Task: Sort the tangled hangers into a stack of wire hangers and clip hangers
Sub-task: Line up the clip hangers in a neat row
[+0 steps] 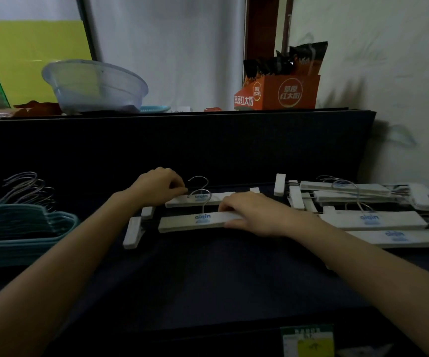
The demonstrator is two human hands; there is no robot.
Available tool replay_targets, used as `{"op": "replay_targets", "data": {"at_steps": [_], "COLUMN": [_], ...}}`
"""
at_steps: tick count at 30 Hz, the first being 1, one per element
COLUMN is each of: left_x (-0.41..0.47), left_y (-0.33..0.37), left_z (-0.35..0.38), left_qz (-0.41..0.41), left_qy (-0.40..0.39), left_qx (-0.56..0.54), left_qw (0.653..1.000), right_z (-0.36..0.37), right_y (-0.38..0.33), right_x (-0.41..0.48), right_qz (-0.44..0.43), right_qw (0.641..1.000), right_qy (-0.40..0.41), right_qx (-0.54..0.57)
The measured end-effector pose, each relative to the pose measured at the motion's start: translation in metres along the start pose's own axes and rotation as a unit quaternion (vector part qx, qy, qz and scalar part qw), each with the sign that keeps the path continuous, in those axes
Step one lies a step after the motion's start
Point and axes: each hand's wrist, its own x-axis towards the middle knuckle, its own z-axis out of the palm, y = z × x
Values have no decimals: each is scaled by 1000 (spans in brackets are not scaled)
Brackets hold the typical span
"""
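The near clip hanger [195,222] lies under the right hand [249,215], whose fingers curl over the top of its pale wooden bar with the thumb on the near edge, gripping it. Just beyond those fingers is the far clip hanger [180,201], and the left hand [156,186] has its fingers curled, the tips pinching at the foot of that hanger's metal hook. The main risk, as I judge it, is that the two are still caught. The near hanger's hook [204,199] lies across the far bar, so lifting either one could drag the other along or flip it. The loose white clips [134,231], off to the left of the right hand, could also swing and snag on the dark cloth [208,279]. Both hangers are flat, whitish bars with a blue printed label in the middle and a thin steel hook. They look rigid and light. Further to the right of the right hand sits the pile of clip hangers [373,220], somewhat uneven, so a careless drop there might slide it apart. Well out to the left of the left hand is the pile of teal wire hangers [23,222].
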Motion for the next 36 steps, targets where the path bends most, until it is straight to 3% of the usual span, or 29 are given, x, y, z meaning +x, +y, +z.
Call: {"op": "replay_targets", "data": {"at_steps": [7, 16, 21, 26, 30, 36], "left_x": [-7, -4, -2, 10, 19, 23], "left_y": [3, 51, 103, 154, 191, 228], "left_z": [-6, -6, 0, 14, 25, 36], "left_qz": [4, 50, 111, 164, 193, 225], "left_qy": [39, 75, 74, 59, 42, -9], "left_qx": [-30, -49, -90, -117, -127, -143], "left_qw": [999, 995, 987, 978, 972, 964], "right_z": [0, -23, -63, -83, -82, -76], "right_y": [12, 29, 91, 161, 188, 211], "right_x": [11, -19, -69, -112, -131, -130], "right_qz": [69, 55, 151, 260, 253, 205], "right_qw": [996, 993, 978, 963, 965, 978], "right_qy": [1, 89, 140, 61, -56, -17], "right_qx": [-54, -49, -13, -16, -35, -38]}}
